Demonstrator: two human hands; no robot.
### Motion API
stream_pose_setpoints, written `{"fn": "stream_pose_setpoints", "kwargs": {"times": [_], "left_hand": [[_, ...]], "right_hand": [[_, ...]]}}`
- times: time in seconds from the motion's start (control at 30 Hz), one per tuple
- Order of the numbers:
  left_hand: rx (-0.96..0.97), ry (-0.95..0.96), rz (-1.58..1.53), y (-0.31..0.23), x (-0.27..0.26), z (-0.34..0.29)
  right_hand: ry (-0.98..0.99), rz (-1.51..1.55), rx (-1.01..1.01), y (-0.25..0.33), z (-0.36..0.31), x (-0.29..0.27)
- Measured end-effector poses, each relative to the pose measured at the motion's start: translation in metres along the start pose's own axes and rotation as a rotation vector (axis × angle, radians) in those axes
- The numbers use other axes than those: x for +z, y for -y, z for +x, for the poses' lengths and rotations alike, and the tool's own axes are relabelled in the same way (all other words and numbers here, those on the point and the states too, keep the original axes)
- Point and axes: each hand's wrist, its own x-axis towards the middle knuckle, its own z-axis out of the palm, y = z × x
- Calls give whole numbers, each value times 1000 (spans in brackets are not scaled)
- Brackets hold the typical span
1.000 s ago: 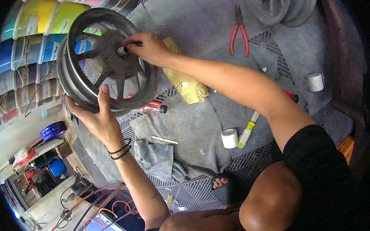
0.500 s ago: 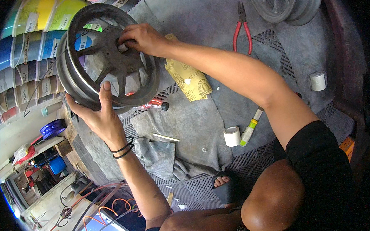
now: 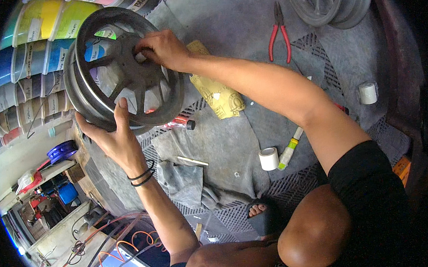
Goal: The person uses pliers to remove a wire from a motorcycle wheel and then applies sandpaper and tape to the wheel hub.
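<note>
A dark grey spoked wheel rim (image 3: 124, 54) is tilted up at the upper left. My left hand (image 3: 116, 140), with black bands at the wrist, grips its near lower edge, thumb on the front and fingers around the side. My right hand (image 3: 162, 51) reaches across to the hub, fingers closed at the centre hole on a small pale piece that I cannot make out. Beneath that forearm lies a crumpled yellow printed paper sheet (image 3: 218, 97). A red bottle with a black cap (image 3: 180, 123) sits partly behind the rim.
Red-handled pliers (image 3: 279, 35), a white tape roll (image 3: 268, 159), a green-handled brush-like tool (image 3: 287, 154) and a white stick (image 3: 192, 160) lie on grey cloth. Another wheel (image 3: 349, 6) stands at far right. Lidded colour tubs (image 3: 33, 27) line the left; orange coiled hose (image 3: 118, 252) is lower left.
The wheel has shifted very slightly downward and left, with both hands staying on it. My right hand has moved a little at the hub.
</note>
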Motion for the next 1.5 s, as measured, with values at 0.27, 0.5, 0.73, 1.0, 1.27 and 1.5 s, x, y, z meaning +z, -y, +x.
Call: {"fn": "stream_pose_setpoints", "kwargs": {"times": [0.27,0.5,0.73,1.0,1.27,1.5], "left_hand": [[-23,-4,-7,0,-1,-6],[26,-1,29,10,-4,-9],[20,-10,15,12,-4,-8],[43,-7,93,9,-4,-8],[58,-10,119,10,-1,-4],[25,1,8,11,-7,-1]], "right_hand": [[-84,104,70,5,-9,10],[-33,339,216,2,-15,-3],[-117,183,210,25,-31,-7],[-128,100,200,29,-25,-1],[-98,107,244,27,-20,-1],[-50,83,250,41,-13,-32]]}}
